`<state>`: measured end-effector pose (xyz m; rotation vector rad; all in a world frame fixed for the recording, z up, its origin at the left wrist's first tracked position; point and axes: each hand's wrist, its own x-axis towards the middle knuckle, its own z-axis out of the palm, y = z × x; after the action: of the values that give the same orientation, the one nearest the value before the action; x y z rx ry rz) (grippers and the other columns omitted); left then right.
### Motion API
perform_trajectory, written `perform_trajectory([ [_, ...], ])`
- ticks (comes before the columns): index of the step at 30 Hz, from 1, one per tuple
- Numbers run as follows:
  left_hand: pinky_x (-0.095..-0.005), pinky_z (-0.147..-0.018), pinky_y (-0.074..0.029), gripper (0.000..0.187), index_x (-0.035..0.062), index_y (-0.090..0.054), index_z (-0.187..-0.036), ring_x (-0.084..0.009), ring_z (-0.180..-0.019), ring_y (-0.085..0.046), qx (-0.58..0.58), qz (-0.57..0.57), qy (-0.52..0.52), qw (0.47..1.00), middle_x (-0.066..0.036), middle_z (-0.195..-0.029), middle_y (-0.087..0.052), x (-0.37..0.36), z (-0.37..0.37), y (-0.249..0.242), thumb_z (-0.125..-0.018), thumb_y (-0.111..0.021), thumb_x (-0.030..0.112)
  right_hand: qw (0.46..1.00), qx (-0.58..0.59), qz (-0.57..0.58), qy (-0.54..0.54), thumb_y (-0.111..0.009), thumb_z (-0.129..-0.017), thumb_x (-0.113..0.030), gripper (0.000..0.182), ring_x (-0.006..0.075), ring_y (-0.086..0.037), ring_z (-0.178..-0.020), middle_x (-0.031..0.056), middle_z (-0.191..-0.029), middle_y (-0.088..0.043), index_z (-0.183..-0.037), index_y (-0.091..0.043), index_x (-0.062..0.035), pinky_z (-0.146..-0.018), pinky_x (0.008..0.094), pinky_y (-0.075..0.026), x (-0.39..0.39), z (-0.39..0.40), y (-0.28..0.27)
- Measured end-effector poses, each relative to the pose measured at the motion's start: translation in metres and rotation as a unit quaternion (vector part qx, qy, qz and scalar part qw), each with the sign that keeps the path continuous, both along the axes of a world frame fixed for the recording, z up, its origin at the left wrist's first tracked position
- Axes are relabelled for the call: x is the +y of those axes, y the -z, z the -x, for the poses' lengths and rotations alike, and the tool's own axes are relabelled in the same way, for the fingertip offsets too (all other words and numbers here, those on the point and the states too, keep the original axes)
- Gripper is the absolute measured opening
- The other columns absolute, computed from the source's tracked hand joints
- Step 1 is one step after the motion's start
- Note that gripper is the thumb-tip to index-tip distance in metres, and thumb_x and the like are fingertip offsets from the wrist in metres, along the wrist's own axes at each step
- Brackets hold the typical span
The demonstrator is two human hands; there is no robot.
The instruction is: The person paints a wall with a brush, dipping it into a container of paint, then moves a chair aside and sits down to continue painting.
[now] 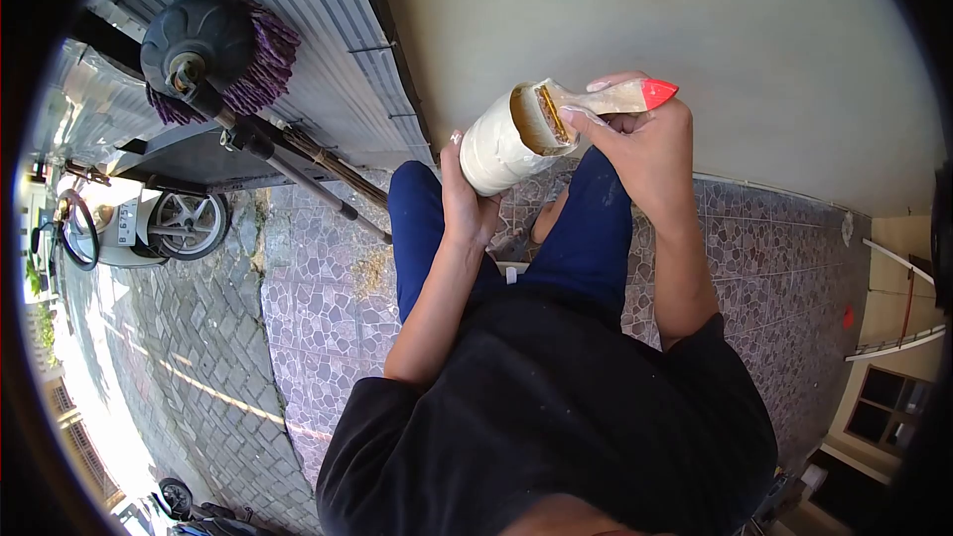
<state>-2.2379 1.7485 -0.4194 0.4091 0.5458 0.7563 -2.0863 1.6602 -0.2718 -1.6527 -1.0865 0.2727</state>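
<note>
In the head view my left hand [463, 194] is wrapped round a paint-smeared, cream-coloured container [491, 154], which is tilted with its mouth to the right. My right hand [640, 139] grips the handle of a paintbrush [606, 99] with a red handle tip. The brush's metal band lies at the container's mouth, and its bristles are largely hidden there. Pale paint coats the container's outside and much of the brush handle. Both hands are above my knees, in front of a plain wall [635, 20].
A mop [263, 55] with purple strands and a broom [323, 154] lean by corrugated sheeting [308, 0] on the left. Farther left stands a parked motor scooter [124, 223]. Patterned tiles [318, 337] cover the floor, with grey paving [208, 328] beyond. A ladder-like frame [898, 342] is at far right.
</note>
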Motion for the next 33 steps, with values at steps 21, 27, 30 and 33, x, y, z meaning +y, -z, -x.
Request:
perform_trajectory([
  [21, -0.0347, -0.068, -0.058, 0.053, 0.015, -0.062, -0.134, -0.0196, -0.096, -0.071, -0.014, 0.053, 0.04, 0.998, -0.005, -0.117, -0.073, -0.001, 0.002, -0.005, -0.108, -0.042, 0.057, 0.994, 0.095, -0.021, -0.051, -0.077, -0.096, -0.009, 0.017, 0.009, -0.065, -0.065, 0.008, -0.08, -0.073, -0.095, -0.074, 0.0071, -0.055, 0.0241, -0.048, 0.003, -0.011, -0.01],
  [27, -0.0348, -0.067, -0.058, 0.054, 0.0144, -0.061, -0.135, -0.0199, -0.092, -0.071, -0.018, 0.045, 0.046, 0.998, -0.007, -0.117, -0.072, 0.005, 0.0, -0.007, -0.108, -0.043, 0.057, 0.978, 0.188, -0.074, -0.054, -0.076, -0.096, -0.008, 0.014, 0.0106, -0.062, -0.061, 0.0082, -0.077, -0.071, -0.091, -0.074, 0.0057, -0.052, 0.0251, -0.044, 0.006, -0.027, -0.004],
  [30, -0.0347, -0.066, -0.058, 0.054, 0.0143, -0.06, -0.136, -0.0199, -0.091, -0.071, -0.019, 0.045, 0.049, 0.998, -0.007, -0.117, -0.072, 0.007, -0.001, -0.008, -0.108, -0.043, 0.057, 0.971, 0.212, -0.097, -0.054, -0.076, -0.095, -0.007, 0.014, 0.013, -0.064, -0.062, 0.0096, -0.078, -0.071, -0.091, -0.074, 0.0061, -0.053, 0.0263, -0.046, 0.005, -0.03, -0.003],
  [33, -0.0343, -0.067, -0.058, 0.056, 0.0135, -0.061, -0.135, -0.0193, -0.092, -0.071, -0.029, 0.046, 0.057, 0.997, -0.007, -0.116, -0.073, 0.008, -0.002, -0.005, -0.108, -0.042, 0.058, 0.96, 0.249, -0.117, -0.052, -0.075, -0.095, -0.006, 0.013, 0.0151, -0.064, -0.063, 0.0106, -0.08, -0.071, -0.092, -0.073, 0.0062, -0.054, 0.0277, -0.047, 0.005, -0.031, -0.001],
])
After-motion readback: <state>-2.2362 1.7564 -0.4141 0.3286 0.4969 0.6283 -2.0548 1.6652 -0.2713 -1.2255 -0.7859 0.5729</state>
